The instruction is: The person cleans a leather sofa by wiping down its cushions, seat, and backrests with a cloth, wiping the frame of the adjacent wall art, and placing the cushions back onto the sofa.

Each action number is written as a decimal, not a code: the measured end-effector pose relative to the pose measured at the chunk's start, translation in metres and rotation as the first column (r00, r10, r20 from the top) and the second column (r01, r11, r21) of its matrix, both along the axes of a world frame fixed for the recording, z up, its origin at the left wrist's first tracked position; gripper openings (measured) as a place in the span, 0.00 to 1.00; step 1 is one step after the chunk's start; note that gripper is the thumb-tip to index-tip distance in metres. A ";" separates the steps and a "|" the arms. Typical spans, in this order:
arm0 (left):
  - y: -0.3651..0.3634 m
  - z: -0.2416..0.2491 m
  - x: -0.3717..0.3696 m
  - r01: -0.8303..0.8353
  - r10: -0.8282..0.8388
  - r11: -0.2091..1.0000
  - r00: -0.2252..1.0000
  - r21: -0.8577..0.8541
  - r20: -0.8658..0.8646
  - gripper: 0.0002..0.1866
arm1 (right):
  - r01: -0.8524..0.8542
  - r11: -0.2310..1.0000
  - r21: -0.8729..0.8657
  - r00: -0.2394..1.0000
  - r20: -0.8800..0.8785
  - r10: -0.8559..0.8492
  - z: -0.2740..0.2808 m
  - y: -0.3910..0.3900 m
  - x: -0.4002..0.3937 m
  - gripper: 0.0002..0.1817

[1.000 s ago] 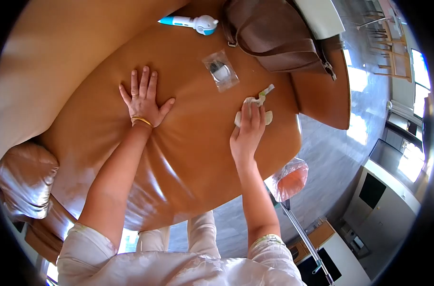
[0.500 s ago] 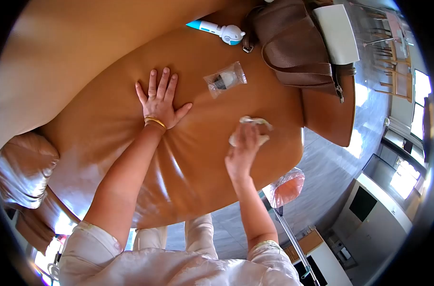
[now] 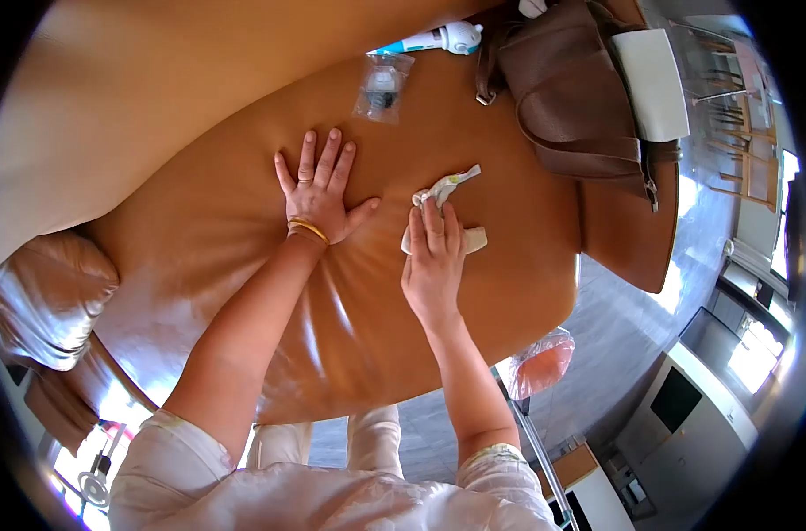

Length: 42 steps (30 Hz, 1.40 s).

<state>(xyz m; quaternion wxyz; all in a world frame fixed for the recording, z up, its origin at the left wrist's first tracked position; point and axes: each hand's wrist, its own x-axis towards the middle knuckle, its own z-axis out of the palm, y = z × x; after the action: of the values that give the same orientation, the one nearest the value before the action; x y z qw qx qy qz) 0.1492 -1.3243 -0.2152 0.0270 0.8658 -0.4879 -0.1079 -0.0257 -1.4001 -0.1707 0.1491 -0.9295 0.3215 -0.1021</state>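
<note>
My left hand lies flat with fingers spread on the brown leather sofa seat; it wears a ring and a gold bangle. To its right, my right hand presses a crumpled white wipe against the leather. Parts of the wipe stick out ahead of the fingers and on both sides, while the rest is hidden under them. Beyond my hands lies a small clear plastic packet with a dark and white item inside. Just past it rests a white and blue pen-shaped device.
A brown leather handbag stands at the right end of the seat, with a white flat item against it. A shiny cushion is at the left. Near the front edge, a pink plastic-wrapped object sits by a metal pole.
The plastic packet now lies farther back, close to the pen-shaped device. My right hand has moved left with the wipe. My left hand stays planted; the view has shifted slightly.
</note>
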 end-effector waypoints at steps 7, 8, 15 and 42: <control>0.004 -0.009 -0.002 0.026 -0.022 0.995 0.999 -0.101 0.049 0.49 | 0.003 0.991 -0.137 0.990 0.138 0.016 -0.024 -0.133 0.132 0.20; 0.004 -0.009 -0.002 0.033 -0.027 0.991 0.998 -0.129 0.055 0.49 | -0.005 0.988 -0.152 0.986 0.165 0.031 -0.025 -0.131 0.128 0.20; -0.001 0.015 -0.003 0.013 -0.012 1.000 0.999 0.021 -0.039 0.47 | -0.035 0.991 -0.129 0.996 -0.085 0.024 -0.008 0.011 -0.042 0.27; 0.733 0.229 -0.165 -0.543 0.999 -0.014 -0.038 0.840 -0.008 0.44 | 0.593 0.730 0.340 0.679 -0.698 -0.227 0.058 0.225 -0.241 0.21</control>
<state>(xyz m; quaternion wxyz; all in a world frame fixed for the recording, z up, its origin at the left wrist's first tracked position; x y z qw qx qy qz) -0.0163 -0.5917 0.0142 -0.0310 0.8082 0.2936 -0.5096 -0.2664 -1.1749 -0.1131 0.2642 -0.7256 0.5760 0.2683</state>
